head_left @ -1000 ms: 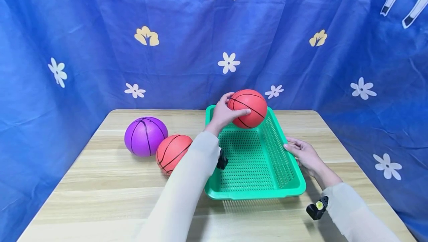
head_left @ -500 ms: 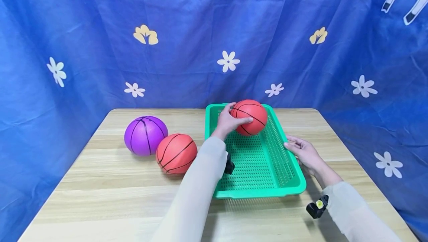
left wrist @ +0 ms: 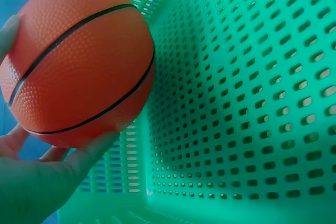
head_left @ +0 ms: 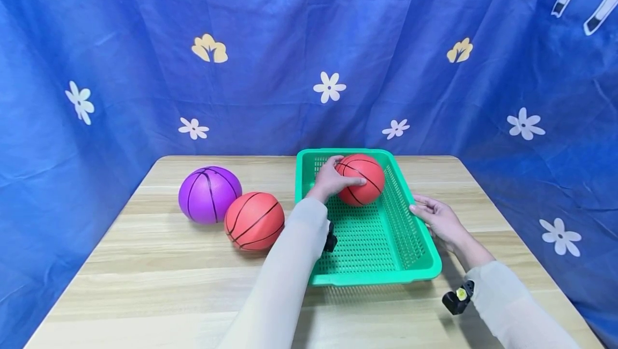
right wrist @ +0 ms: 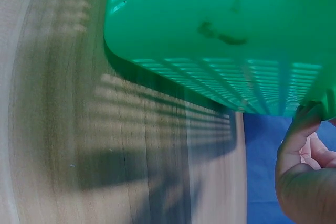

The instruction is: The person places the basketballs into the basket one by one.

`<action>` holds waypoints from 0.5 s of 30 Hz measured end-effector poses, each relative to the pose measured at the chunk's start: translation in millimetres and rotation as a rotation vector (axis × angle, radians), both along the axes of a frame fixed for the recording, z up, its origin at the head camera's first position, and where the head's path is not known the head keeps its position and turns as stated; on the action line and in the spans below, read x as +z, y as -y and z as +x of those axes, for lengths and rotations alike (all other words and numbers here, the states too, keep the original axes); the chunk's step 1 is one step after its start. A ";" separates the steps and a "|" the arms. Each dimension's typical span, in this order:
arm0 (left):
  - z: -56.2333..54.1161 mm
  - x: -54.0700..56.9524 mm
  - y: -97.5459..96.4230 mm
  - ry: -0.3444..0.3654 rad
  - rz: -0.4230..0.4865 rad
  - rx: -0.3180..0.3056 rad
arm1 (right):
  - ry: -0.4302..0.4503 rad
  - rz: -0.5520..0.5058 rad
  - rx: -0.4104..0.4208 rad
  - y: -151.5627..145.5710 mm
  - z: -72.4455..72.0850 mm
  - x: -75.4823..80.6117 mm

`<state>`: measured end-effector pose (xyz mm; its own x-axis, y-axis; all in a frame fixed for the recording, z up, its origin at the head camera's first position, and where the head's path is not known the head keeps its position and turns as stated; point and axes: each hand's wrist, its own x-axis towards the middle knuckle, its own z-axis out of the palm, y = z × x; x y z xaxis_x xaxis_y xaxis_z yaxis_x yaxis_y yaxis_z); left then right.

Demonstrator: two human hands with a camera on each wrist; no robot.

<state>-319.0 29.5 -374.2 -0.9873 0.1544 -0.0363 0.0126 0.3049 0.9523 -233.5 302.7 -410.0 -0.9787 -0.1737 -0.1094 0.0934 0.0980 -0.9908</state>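
Note:
A red ball (head_left: 363, 191) with black basketball lines is down inside the far part of a green perforated basket (head_left: 425, 274). My left hand (head_left: 330, 179) grips this ball from its left side, thumb across the front and fingers behind; the left wrist view shows the ball (left wrist: 89, 66) close to the basket's holed surface. My right hand (head_left: 439, 223) holds the basket's right rim, with the thumb at the edge. In the right wrist view the curled fingers of that hand (right wrist: 304, 166) are right at the rim, over the basket's outer wall (right wrist: 210, 24).
Left of the basket, a second red ball (head_left: 255, 221) and a purple ball (head_left: 210, 195) sit side by side on the wooden table (head_left: 159, 284). Behind the table hangs a blue patterned cloth (head_left: 270, 70).
My left hand has lowered the red ball from above the basket's far end to inside it, slightly nearer me. The right hand stays at the rim.

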 end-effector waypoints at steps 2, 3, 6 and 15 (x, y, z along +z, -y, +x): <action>0.8 0.0 -0.1 0.004 -0.011 -0.010 | -0.001 -0.010 0.006 -5.8 -5.2 -8.5; 1.1 -0.2 -0.3 0.005 -0.018 -0.014 | -0.002 -0.019 0.011 -9.2 -8.6 -13.7; 1.4 -1.6 -1.1 0.000 -0.047 -0.027 | 0.005 -0.015 0.010 -13.4 -13.1 -19.9; -1.3 -6.4 -4.9 -0.015 -0.100 -0.035 | 0.025 0.018 -0.033 3.6 2.3 5.4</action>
<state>-320.2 34.4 -380.6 -0.9819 0.1855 -0.0383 0.0393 0.3974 0.9168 -231.2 299.1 -404.6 -0.9808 -0.1392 -0.1363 0.1211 0.1123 -0.9863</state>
